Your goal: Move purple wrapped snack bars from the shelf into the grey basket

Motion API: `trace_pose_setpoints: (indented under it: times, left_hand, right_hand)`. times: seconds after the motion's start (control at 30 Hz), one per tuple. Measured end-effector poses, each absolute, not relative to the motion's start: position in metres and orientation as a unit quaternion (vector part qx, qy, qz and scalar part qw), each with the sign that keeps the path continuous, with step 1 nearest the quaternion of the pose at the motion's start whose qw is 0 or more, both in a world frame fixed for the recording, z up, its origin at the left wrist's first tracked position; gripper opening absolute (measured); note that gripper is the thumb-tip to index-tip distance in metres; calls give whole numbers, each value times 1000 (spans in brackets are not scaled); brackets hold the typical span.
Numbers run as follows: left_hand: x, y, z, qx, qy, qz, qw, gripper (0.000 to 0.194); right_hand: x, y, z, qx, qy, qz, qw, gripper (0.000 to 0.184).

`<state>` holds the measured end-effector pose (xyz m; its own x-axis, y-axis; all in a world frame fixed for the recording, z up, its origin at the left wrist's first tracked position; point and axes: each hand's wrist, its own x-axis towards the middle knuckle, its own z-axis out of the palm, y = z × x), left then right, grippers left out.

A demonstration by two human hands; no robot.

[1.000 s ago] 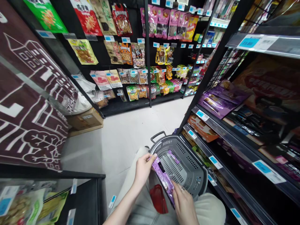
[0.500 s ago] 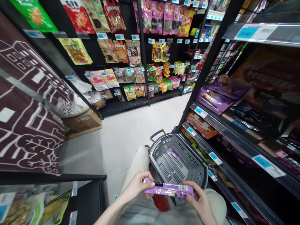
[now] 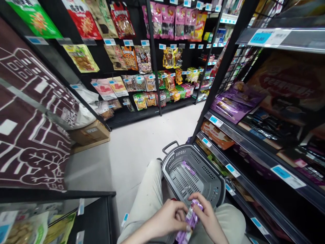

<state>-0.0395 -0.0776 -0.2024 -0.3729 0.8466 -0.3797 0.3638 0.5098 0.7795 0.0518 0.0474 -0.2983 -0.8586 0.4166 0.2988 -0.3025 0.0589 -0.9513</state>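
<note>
A long purple snack packet (image 3: 192, 217) with a shiny wrapper is held over my lap, tilted so that its upper end points away from me. My left hand (image 3: 170, 217) pinches it from the left, low on its side. With thumb and fingers, my right hand (image 3: 206, 214) grips the upper end. Just beyond my hands stands a grey plastic shopping basket (image 3: 212, 188) with slotted walls and floor. Inside it lies another slim purple packet (image 3: 188, 167).
Shelves of snacks (image 3: 236, 101) with price tags rise close on my right. Hanging snack bags fill a black rack (image 3: 122, 117) ahead. A cardboard box (image 3: 92, 134) sits on the floor at left, beside a brown printed cloth (image 3: 30, 135). A low black shelf (image 3: 99, 213) stands at lower left.
The packet has turned from lying crosswise to pointing forward and has come lower, nearer my body. My left hand has moved right along with it, closer to my right hand.
</note>
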Motion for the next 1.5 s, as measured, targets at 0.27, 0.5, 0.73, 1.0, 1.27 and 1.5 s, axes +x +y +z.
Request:
trace_pose_setpoints:
  times: [0.27,0.5,0.73,1.0,1.27,1.5]
  left_hand:
    - [-36,-68,-213,366,755,366,402,16]
    - [-39,-54,-213,383,755,373,380,15]
    - [-51,-44,-190,308,710,544,325,28]
    - [-53,-44,-188,310,686,590,291,37]
    - [-66,-51,-186,258,694,646,189,44]
    - [-83,-53,-195,223,683,673,174,39]
  right_hand:
    - [47,49,-288,-83,-687,658,297,38]
    - [42,53,-279,-159,-686,614,357,35]
    - [45,30,-305,-33,-518,827,217,47]
    - [42,17,-292,-21,-441,878,184,45]
    - [45,18,-308,-51,-455,878,140,51]
    - [37,6,-320,-166,-330,888,273,53]
